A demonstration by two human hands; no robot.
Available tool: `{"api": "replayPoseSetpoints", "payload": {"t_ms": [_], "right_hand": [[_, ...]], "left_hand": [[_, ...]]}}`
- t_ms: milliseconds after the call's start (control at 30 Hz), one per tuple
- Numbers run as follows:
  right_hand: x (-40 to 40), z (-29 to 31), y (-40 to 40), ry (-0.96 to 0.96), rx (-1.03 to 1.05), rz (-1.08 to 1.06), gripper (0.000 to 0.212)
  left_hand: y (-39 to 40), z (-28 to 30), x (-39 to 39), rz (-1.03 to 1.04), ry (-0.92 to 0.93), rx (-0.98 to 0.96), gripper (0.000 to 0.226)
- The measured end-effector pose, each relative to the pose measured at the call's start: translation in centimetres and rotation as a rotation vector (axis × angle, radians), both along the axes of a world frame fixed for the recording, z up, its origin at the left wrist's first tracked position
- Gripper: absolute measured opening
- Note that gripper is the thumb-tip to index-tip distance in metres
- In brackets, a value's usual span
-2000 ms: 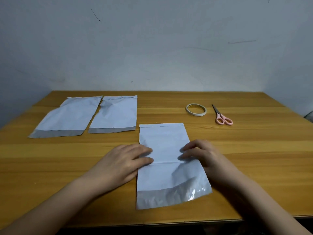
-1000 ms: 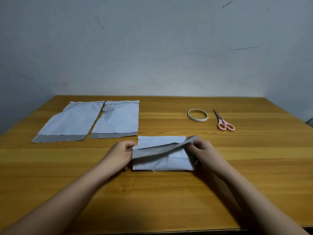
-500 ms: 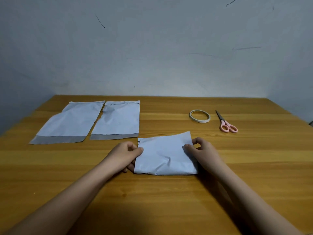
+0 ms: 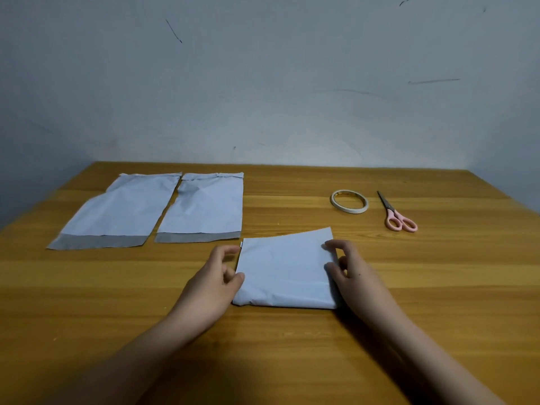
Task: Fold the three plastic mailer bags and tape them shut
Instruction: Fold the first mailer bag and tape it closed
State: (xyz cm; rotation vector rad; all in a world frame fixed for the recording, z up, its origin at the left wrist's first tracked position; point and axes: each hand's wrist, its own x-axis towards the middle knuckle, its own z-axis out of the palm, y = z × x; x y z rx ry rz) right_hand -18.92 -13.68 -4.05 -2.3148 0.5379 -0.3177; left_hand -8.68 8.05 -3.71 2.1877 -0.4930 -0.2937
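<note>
One white mailer bag (image 4: pixel 285 273) lies folded in half on the wooden table (image 4: pixel 438 273), fold toward me, its top layer slightly askew. My left hand (image 4: pixel 214 283) sits at the bag's left edge, thumb tip touching the edge and fingers loosely curved beside it. My right hand (image 4: pixel 355 277) rests at the right edge, index fingertip and thumb lying on the top layer. Two more mailer bags lie flat and unfolded at the back left: the left bag (image 4: pixel 117 211) and the right bag (image 4: pixel 206 207), grey flaps toward me. A tape roll (image 4: pixel 349 201) lies at the back right.
Pink-handled scissors (image 4: pixel 397 217) lie right of the tape roll, blades pointing away. A grey wall rises behind the table's far edge. Bare tabletop stretches in front of the folded bag and to its right.
The near half of the bag was lifted, carried over and laid onto the far half. Since half a second ago, both hands have loosened from pinching the edges to resting at them.
</note>
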Motion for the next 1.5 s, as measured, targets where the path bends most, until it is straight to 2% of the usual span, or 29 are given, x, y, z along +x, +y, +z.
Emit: {"api": "replayPoseSetpoints", "payload": {"t_ms": [200,400,533,767,1067,1333,1500], "right_hand": [[0.6,-0.5,0.5,-0.014,-0.213,-0.026,0.030],[0.5,-0.7,0.7,0.094,-0.353,-0.025,0.028],[0.4,-0.7,0.6,0.088,-0.354,-0.015,0.023],[0.1,-0.5,0.6,0.089,-0.349,-0.003,0.023],[0.0,-0.5,0.5,0.131,-0.356,0.020,0.023],[0.0,0.0,0.2,0.157,-0.236,-0.022,0.020],[-0.1,0.0,0.2,0.159,-0.229,-0.040,0.021]], "left_hand": [[-0.3,0.5,-0.1,-0.003,-0.231,0.135,0.034],[-0.6,0.3,-0.2,-0.026,-0.302,0.348,0.039],[-0.5,0.3,-0.2,-0.045,-0.306,0.394,0.034],[0.2,0.6,-0.5,-0.103,-0.188,0.307,0.018],[-0.1,1.3,-1.0,-0.148,-0.255,0.475,0.020],[0.1,0.7,-0.8,-0.129,-0.301,0.439,0.019],[0.2,0.4,-0.8,-0.127,-0.305,0.408,0.025]]}}
